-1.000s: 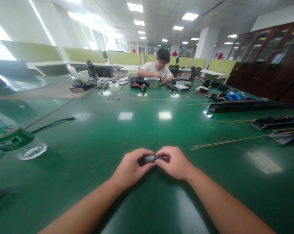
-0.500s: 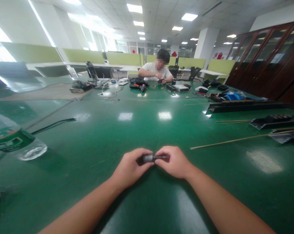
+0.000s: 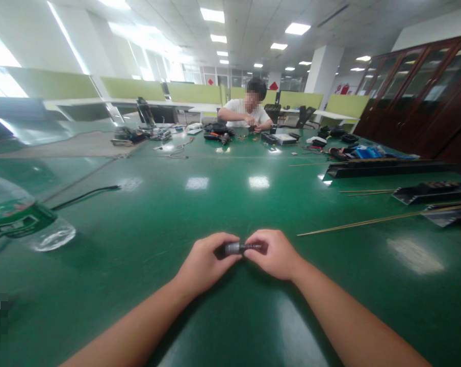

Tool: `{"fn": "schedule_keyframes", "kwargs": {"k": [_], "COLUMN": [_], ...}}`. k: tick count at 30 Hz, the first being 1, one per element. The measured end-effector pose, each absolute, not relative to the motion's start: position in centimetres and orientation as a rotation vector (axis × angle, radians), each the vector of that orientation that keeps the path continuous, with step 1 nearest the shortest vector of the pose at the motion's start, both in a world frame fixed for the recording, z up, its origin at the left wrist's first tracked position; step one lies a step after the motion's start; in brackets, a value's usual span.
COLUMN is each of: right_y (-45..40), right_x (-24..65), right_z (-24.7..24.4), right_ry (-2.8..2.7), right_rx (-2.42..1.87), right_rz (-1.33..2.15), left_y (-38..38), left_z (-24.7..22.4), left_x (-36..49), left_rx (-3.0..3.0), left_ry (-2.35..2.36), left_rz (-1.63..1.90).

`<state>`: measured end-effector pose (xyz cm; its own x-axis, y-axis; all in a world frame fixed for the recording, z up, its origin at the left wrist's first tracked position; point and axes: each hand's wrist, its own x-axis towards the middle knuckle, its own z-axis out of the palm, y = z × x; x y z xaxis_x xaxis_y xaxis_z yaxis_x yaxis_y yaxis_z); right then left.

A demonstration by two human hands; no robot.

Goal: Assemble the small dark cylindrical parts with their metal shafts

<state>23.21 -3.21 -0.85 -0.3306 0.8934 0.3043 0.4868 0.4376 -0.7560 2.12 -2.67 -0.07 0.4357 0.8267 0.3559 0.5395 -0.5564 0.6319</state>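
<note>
Between my hands, low over the green table (image 3: 223, 209), lies a small dark cylindrical part (image 3: 233, 248) with a greyish body and a thinner, ribbed end towards the right. My left hand (image 3: 209, 257) is closed on the thicker end, thumb below and fingers above. Around the ribbed end, the thumb and fingers of my right hand (image 3: 272, 253) are pinched together. The fingers cover both tips of the part, and its exact kind cannot be made out.
A water bottle (image 3: 22, 219) is at the left, near a black cable (image 3: 85, 196). Thin brass-coloured rods (image 3: 353, 225) and black channel profiles (image 3: 391, 168) lie at the right. Across the table a person (image 3: 244, 112) handles something small, with a power drill (image 3: 223, 136) and other items nearby.
Both hands keep almost the same place and grip. My right fingers have shifted very slightly right along the part, showing a little more of its dark middle.
</note>
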Motion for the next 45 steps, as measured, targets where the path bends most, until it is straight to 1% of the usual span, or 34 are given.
{"fn": "schedule_keyframes", "kwargs": {"k": [27, 37, 45], "right_y": [-3.09, -2.91, -2.89], "right_x": [23.21, 23.35, 23.32], "right_z": [-0.8, -0.87, -0.78], "right_ry": [-1.946, -1.846, -1.832], "right_rx": [-1.211, -1.259, -1.268], "right_rz": [0.727, 0.766, 0.761], "left_y": [-2.35, -2.17, -1.95], "left_z": [-0.36, -0.08, -0.29], "left_x": [1.71, 1.53, 1.48], "left_rx": [2.24, 2.242, 2.211], "left_ry": [1.206, 1.254, 1.269], "left_rz": [0.925, 1.036, 1.038]}}
